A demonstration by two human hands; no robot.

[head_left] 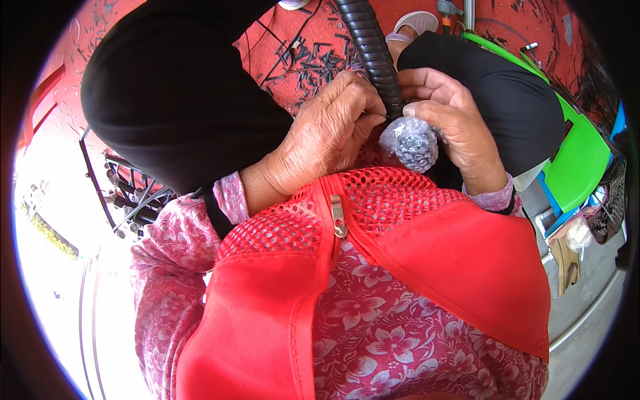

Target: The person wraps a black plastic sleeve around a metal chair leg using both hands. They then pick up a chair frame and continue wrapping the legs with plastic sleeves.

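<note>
A black ribbed, wrapped tube (372,50) runs down from the top of the view to between my hands. At its near end is a rounded bundle in clear bubble wrap (415,145), close to my body. My left hand (332,125) is at the left of the tube's lower end, thumb and index finger pinched together; what lies between them is too small to tell. My right hand (450,117) curls around the right side, its thumb at the joint between tube and bubble wrap, fingers by the tube.
Black offcuts (320,67) litter the red floor beyond my hands. A bright green plastic piece (575,165) curves along the right, near a beige cloth or glove-like item (565,265). Black tubes and rods (132,190) lie at the left. My black-clad knees flank the work.
</note>
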